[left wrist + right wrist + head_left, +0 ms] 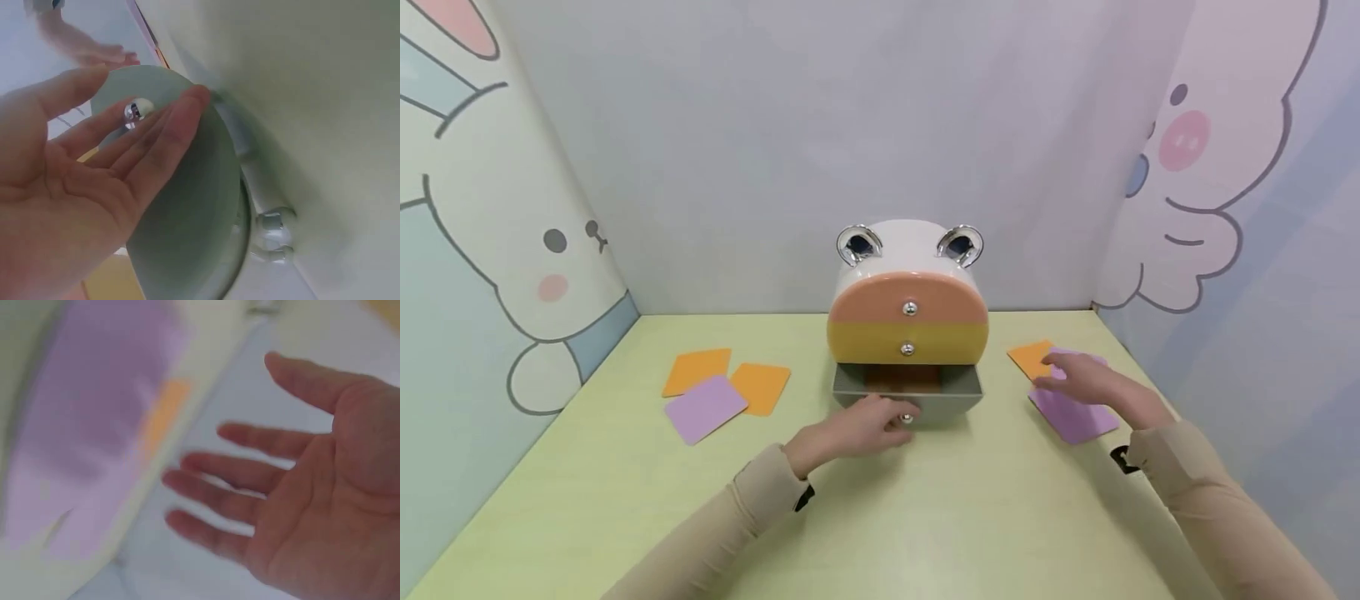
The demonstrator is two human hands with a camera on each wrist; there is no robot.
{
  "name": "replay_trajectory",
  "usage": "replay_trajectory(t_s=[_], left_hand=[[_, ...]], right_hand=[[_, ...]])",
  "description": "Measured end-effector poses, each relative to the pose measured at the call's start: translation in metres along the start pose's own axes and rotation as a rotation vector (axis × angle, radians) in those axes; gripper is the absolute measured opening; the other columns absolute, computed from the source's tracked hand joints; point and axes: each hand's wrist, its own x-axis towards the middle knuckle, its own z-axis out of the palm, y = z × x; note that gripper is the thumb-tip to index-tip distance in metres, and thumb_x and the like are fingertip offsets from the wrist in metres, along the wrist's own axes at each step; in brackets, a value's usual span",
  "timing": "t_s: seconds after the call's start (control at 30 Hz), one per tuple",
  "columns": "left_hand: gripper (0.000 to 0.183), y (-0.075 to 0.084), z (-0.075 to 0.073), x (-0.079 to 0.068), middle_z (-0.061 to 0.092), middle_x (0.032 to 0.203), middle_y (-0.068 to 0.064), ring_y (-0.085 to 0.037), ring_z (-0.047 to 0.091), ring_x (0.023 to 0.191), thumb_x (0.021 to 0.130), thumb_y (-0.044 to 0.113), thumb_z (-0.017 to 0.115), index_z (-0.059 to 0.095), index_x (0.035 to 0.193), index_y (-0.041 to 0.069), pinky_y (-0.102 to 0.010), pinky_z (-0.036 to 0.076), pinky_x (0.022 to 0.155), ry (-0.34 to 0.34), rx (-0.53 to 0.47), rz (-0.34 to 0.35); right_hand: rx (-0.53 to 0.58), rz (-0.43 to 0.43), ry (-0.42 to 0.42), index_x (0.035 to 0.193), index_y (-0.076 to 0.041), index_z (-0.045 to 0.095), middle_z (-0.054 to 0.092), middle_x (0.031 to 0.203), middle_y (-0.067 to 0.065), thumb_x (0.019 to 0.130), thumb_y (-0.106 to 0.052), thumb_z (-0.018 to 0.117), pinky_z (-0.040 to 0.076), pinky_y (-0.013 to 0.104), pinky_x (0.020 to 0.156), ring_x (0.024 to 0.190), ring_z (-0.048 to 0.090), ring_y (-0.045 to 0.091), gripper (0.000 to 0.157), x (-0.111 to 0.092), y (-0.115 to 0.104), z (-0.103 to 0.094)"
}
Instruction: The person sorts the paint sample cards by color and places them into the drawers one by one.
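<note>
A rounded chest with orange [868, 300] and yellow drawer fronts stands at the table's back. Its bottom grey-green drawer [951, 407] is pulled out and has something brown inside. My left hand [861, 427] is at that drawer's front, its fingers beside the silver knob [139, 111]. In the left wrist view the thumb stands apart from the fairly straight fingers. On the right, my right hand [1081, 379] hovers over purple cards [1078, 419] and an orange card [1028, 357]. Its fingers are spread and hold nothing in the right wrist view.
Two orange cards [696, 371] and a purple card [706, 410] lie overlapping on the left of the pale yellow-green table [970, 508]. Chrome-rimmed eye shapes [859, 244] stick up from the chest. Curtains with cartoon animals [553, 242] surround the table.
</note>
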Motion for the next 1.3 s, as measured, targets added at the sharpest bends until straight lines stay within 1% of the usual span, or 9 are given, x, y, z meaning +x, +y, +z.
replay_trajectory(t_s=[0.17, 0.3, 0.53, 0.63, 0.77, 0.87, 1.1, 1.23, 1.3], left_hand=[[0.028, 0.019, 0.006, -0.021, 0.046, 0.058, 0.009, 0.002, 0.033, 0.050, 0.095, 0.017, 0.061, 0.063, 0.121, 0.007, -0.012, 0.035, 0.058, -0.071, -0.015, 0.034], [0.028, 0.030, 0.006, -0.029, 0.049, 0.058, 0.010, 0.004, 0.035, 0.049, 0.095, 0.020, 0.061, 0.063, 0.121, 0.010, -0.010, 0.037, 0.059, -0.124, 0.012, 0.044], [0.030, 0.038, 0.001, -0.033, 0.065, 0.081, 0.008, 0.006, 0.049, 0.062, 0.096, 0.025, 0.060, 0.062, 0.124, 0.015, -0.009, 0.043, 0.068, -0.158, 0.053, 0.090], [0.024, 0.038, -0.009, -0.039, 0.069, 0.082, 0.003, 0.004, 0.053, 0.065, 0.095, 0.019, 0.060, 0.064, 0.118, 0.013, -0.010, 0.047, 0.066, -0.036, -0.054, 0.126], [0.019, 0.031, -0.030, -0.045, 0.068, 0.093, -0.005, -0.010, 0.058, 0.076, 0.091, 0.006, 0.063, 0.066, 0.110, 0.006, -0.021, 0.052, 0.066, 0.338, -0.109, 0.108], [0.030, 0.024, -0.043, -0.044, 0.065, 0.109, -0.011, -0.020, 0.060, 0.092, 0.087, 0.001, 0.067, 0.060, 0.116, 0.002, -0.031, 0.056, 0.073, 0.507, -0.127, 0.044], [0.023, 0.021, -0.062, -0.049, 0.070, 0.090, -0.012, -0.021, 0.068, 0.073, 0.090, 0.007, 0.066, 0.062, 0.112, 0.003, -0.029, 0.058, 0.065, 0.551, -0.306, -0.025], [0.017, 0.005, -0.086, -0.069, 0.070, 0.083, -0.022, -0.026, 0.070, 0.061, 0.094, 0.006, 0.061, 0.061, 0.108, -0.003, -0.036, 0.060, 0.058, 0.589, -0.411, -0.066], [0.019, -0.017, -0.099, -0.084, 0.069, 0.083, -0.028, -0.024, 0.069, 0.059, 0.095, 0.007, 0.059, 0.058, 0.110, -0.004, -0.036, 0.059, 0.057, 0.618, -0.430, -0.168]], right_hand=[[0.128, -0.272, 0.096, 0.097, -0.011, 0.071, 0.068, 0.078, -0.004, 0.093, -0.023, 0.064, 0.051, 0.024, 0.062, 0.067, 0.059, 0.006, 0.015, 0.012, -0.074, 0.001], [0.064, -0.445, 0.070, 0.096, -0.008, 0.072, 0.067, 0.081, -0.003, 0.090, -0.023, 0.068, 0.048, 0.022, 0.063, 0.069, 0.055, 0.007, 0.017, 0.039, -0.121, 0.017], [-0.114, -0.292, -0.184, 0.119, -0.001, 0.057, 0.062, 0.098, 0.010, 0.082, -0.036, 0.076, 0.045, 0.032, 0.071, 0.085, 0.054, 0.020, 0.055, 0.069, -0.144, 0.049], [-0.090, -0.298, -0.107, 0.123, 0.000, 0.057, 0.060, 0.104, 0.007, 0.079, -0.031, 0.079, 0.046, 0.030, 0.073, 0.089, 0.053, 0.018, 0.058, 0.062, -0.142, 0.053], [0.077, -0.447, 0.087, 0.108, -0.004, 0.065, 0.063, 0.096, 0.003, 0.081, -0.015, 0.077, 0.045, 0.023, 0.067, 0.082, 0.051, 0.012, 0.032, 0.049, -0.140, 0.043], [0.238, -0.552, 0.267, 0.095, -0.006, 0.066, 0.064, 0.085, 0.001, 0.082, -0.005, 0.074, 0.045, 0.021, 0.063, 0.075, 0.051, 0.009, 0.016, 0.041, -0.144, 0.027], [0.502, -0.443, 0.440, 0.086, -0.008, 0.058, 0.040, 0.067, -0.001, 0.086, -0.010, 0.071, 0.033, 0.020, 0.053, 0.060, 0.037, 0.004, 0.014, 0.029, -0.159, -0.003], [0.531, -0.355, 0.459, 0.093, -0.005, 0.061, 0.051, 0.072, 0.001, 0.088, -0.013, 0.070, 0.041, 0.018, 0.054, 0.063, 0.047, 0.004, 0.013, 0.024, -0.156, -0.013], [0.553, -0.316, 0.487, 0.099, -0.004, 0.063, 0.058, 0.077, 0.001, 0.089, -0.013, 0.069, 0.047, 0.019, 0.055, 0.066, 0.054, 0.004, 0.015, 0.022, -0.151, -0.017]])
